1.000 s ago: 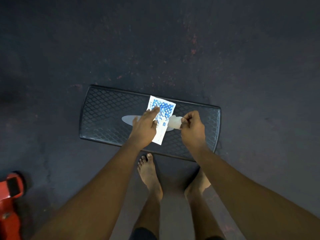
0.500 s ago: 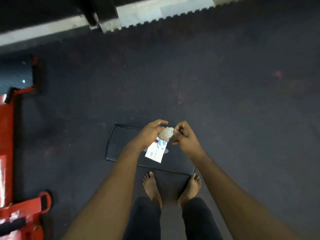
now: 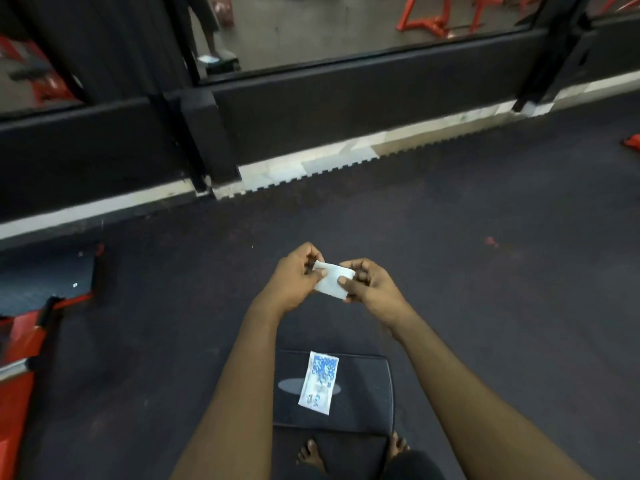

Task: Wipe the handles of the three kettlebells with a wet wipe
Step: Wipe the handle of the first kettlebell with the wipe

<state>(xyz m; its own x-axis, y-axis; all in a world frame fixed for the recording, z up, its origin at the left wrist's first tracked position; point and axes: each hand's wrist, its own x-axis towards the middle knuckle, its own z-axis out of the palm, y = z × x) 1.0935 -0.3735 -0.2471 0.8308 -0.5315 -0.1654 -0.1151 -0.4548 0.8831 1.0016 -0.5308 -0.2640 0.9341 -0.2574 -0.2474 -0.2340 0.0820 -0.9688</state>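
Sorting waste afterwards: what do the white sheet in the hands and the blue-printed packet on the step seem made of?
White folded sheet: likely soft nonwoven wipe, matte, bending limply between both hands. Blue-and-white flat packet: probably plastic film or foil laminate; faint sheen, crisp printed surface.

A black step platform (image 3: 363,393) is lying at the lower centre, a blue-and-white sachet (image 3: 319,382) resting on it. Red equipment (image 3: 20,344) is sitting at the left edge. A mirror (image 3: 346,26) is running along the top.

head cam | looks forward-down | hands (image 3: 332,282) near (centre frame) | dark floor (image 3: 485,306) beyond
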